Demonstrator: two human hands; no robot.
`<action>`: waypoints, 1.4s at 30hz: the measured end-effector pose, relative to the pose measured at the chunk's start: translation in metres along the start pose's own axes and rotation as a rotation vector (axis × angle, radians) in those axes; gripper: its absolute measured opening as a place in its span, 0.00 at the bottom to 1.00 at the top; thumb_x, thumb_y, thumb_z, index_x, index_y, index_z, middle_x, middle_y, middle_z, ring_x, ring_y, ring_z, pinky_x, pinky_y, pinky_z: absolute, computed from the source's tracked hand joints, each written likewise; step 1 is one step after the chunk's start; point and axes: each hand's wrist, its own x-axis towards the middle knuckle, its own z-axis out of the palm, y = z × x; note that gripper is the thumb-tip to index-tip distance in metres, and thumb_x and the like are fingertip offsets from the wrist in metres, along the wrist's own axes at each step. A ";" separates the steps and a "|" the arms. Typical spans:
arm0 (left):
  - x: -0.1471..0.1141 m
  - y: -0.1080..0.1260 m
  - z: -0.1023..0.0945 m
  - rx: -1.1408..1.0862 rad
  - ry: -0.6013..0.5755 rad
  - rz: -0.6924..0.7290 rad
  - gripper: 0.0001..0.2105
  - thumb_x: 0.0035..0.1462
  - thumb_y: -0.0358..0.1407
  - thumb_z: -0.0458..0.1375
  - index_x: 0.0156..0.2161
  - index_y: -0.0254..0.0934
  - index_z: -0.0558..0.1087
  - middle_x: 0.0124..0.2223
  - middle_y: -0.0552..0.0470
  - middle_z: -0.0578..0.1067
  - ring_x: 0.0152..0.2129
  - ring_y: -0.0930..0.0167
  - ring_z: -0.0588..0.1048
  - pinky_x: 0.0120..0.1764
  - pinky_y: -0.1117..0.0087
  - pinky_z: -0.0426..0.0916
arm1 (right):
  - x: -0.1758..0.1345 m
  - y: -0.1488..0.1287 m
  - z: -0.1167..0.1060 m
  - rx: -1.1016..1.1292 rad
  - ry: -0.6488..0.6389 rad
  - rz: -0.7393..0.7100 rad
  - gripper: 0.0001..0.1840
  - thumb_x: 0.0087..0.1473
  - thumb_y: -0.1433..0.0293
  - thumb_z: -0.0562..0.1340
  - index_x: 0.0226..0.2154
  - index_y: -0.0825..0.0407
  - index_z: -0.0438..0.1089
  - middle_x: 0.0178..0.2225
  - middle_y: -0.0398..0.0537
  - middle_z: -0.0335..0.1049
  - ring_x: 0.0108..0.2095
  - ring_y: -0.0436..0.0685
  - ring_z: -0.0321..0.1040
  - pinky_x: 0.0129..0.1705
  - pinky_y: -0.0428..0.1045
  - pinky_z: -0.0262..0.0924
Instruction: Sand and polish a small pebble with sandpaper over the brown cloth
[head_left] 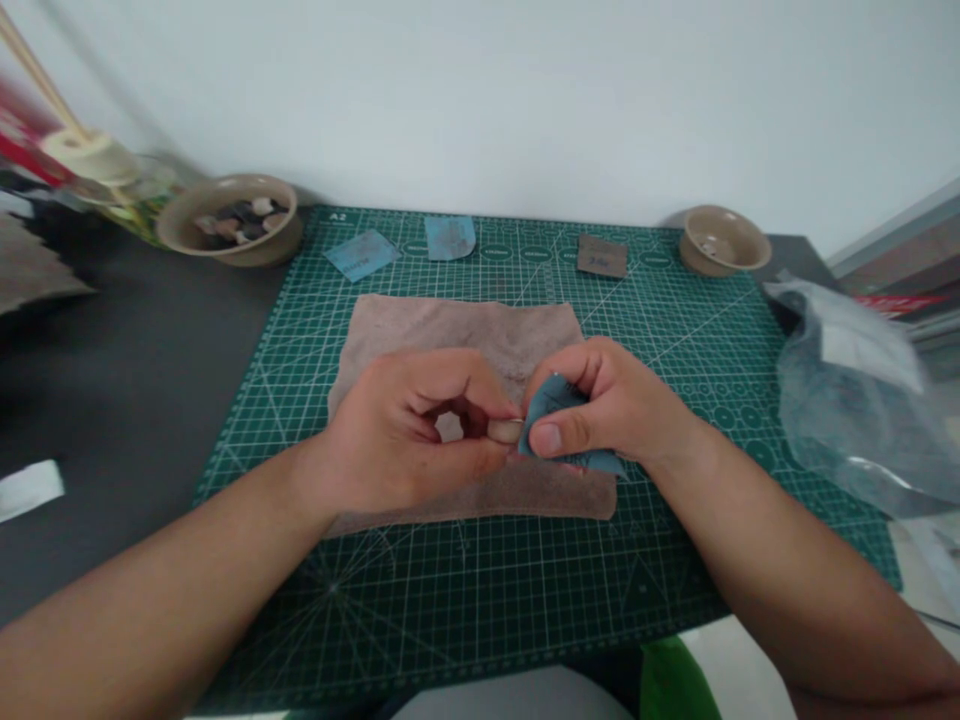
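My left hand point(412, 425) is closed, pinching a small, pale, rounded stone point(504, 431) between thumb and fingers. My right hand point(600, 405) grips a bent piece of blue-grey sandpaper point(553, 400), its thumb pressing on the sheet. The sandpaper meets the stone's right end, and fingers hide part of both. Both hands are above a brownish-pink cloth point(465, 325), spread on a green cutting mat point(360, 590).
Two blue sandpaper pieces point(363, 256) and a brown one point(602, 257) lie along the mat's back. A bowl of stones point(229, 250) stands back left, a smaller bowl point(724, 262) back right. A clear plastic bag point(847, 400) covers the right edge; reed sticks point(45, 75) stand left.
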 end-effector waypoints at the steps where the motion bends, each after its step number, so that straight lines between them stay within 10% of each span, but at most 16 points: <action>1: -0.001 -0.002 0.000 -0.005 0.025 0.006 0.08 0.51 0.28 0.68 0.33 0.42 0.74 0.25 0.58 0.76 0.17 0.76 0.71 0.19 0.75 0.65 | 0.000 0.000 0.000 0.034 -0.008 0.003 0.17 0.44 0.62 0.76 0.25 0.57 0.74 0.17 0.41 0.69 0.14 0.46 0.61 0.14 0.39 0.53; 42: -0.006 -0.002 -0.001 0.038 0.043 0.041 0.08 0.54 0.33 0.69 0.38 0.43 0.75 0.29 0.54 0.78 0.24 0.72 0.76 0.24 0.73 0.69 | -0.005 0.002 -0.002 0.177 -0.033 -0.049 0.18 0.49 0.58 0.73 0.31 0.58 0.77 0.18 0.43 0.71 0.15 0.47 0.63 0.14 0.41 0.55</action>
